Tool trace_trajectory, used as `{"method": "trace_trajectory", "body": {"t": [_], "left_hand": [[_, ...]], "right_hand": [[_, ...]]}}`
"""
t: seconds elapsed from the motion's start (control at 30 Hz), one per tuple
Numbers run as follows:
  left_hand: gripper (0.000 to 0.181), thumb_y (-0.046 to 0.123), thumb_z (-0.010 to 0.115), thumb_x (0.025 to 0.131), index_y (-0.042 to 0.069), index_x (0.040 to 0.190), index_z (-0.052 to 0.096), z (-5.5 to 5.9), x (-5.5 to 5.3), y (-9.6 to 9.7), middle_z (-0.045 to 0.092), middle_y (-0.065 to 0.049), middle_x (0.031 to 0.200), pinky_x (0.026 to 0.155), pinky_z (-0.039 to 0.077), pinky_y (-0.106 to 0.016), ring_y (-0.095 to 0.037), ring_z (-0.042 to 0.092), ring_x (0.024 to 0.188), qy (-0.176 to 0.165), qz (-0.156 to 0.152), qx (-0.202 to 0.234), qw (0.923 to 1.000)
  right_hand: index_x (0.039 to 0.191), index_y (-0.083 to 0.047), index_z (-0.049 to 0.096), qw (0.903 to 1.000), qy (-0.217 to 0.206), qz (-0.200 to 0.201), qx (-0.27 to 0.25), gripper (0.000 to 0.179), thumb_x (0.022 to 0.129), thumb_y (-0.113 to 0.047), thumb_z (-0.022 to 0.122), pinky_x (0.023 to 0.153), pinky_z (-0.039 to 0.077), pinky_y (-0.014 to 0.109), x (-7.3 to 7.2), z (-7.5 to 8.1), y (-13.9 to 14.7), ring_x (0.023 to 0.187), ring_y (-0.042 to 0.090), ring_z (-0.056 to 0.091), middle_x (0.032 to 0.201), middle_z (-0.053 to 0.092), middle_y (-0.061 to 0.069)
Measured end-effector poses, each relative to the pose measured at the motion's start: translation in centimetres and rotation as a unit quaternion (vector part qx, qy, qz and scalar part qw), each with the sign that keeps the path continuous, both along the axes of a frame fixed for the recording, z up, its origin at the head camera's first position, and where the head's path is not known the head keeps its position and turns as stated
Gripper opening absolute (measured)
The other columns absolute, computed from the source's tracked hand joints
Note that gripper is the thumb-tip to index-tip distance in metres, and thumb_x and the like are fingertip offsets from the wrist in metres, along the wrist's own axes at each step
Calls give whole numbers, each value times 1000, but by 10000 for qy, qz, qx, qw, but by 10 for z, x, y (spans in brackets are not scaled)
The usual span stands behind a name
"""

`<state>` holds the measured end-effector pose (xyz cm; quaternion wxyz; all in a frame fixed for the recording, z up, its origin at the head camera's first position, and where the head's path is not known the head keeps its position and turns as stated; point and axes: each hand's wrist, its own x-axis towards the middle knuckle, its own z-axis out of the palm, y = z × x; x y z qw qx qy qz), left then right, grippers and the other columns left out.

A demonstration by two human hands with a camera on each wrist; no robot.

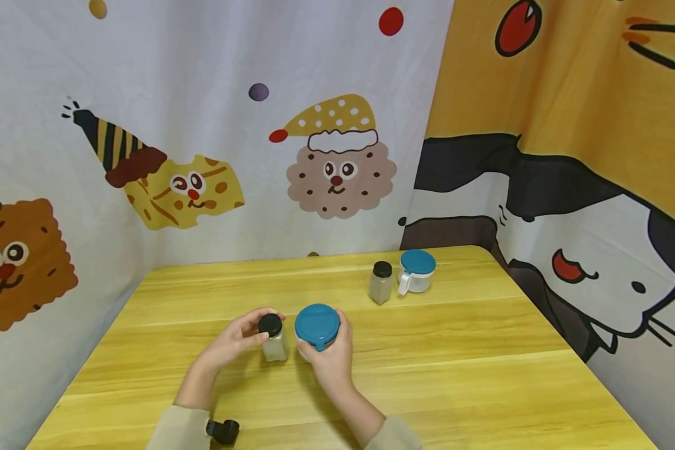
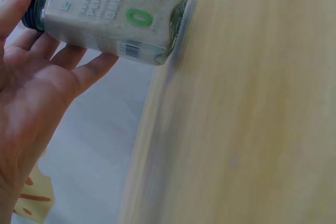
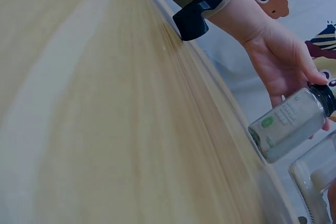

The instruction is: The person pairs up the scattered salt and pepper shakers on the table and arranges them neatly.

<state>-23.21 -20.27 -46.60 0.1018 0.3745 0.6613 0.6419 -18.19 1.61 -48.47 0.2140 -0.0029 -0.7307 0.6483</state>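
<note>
My left hand [image 1: 230, 342] holds a square glass pepper jar [image 1: 275, 347] by its black screw cap, thumb on one side and fingers on the other. In the left wrist view, pale powder fills the pepper jar [image 2: 113, 17], which carries raised lettering and a green oval mark. Close to its right, my right hand [image 1: 335, 359] grips a clear seasoning pot with a blue lid [image 1: 317, 324], thumb at the front and fingers round the far side. Only part of the seasoning pot [image 3: 310, 179] shows in the right wrist view, beside the pepper jar [image 3: 289, 124].
Farther back on the wooden table [image 1: 455, 375] stands a second black-capped jar [image 1: 380, 289]. Next to it is another blue-lidded pot [image 1: 418, 262] with a white handle. Patterned curtains [image 1: 202, 62] hang behind the table. A black wrist camera [image 1: 223, 431] sits by the left sleeve.
</note>
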Motion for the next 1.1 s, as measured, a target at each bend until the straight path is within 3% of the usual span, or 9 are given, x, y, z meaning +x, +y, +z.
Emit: {"method": "trace_trajectory", "body": {"t": [0.47,0.7,1.1], "left_hand": [[38,-7,48,96,-13,133,40,-5,-1,-5,39,-41,133,98,40,-26,-19,50,123,-82,-37,-112,9999],[39,-4,50,96,-11,134,41,-5,0,-6,38,-39,135,98,41,-27,-21,49,123,-313,12,-203,9993],[40,-4,49,97,-12,135,39,-4,0,-6,37,-39,135,98,41,-27,-20,50,122,-290,-6,-176,9994]], "right_hand": [[139,-2,35,10000,49,35,-62,89,68,-16,87,97,34,59,2,-8,-7,119,35,45,131,43,15],[140,-4,35,9998,-58,87,-190,89,68,-17,87,97,34,58,4,-7,-9,119,34,45,132,43,14],[139,-3,36,9998,-143,60,-109,88,69,-18,87,96,34,60,1,-10,-10,118,36,45,131,44,15]]}}
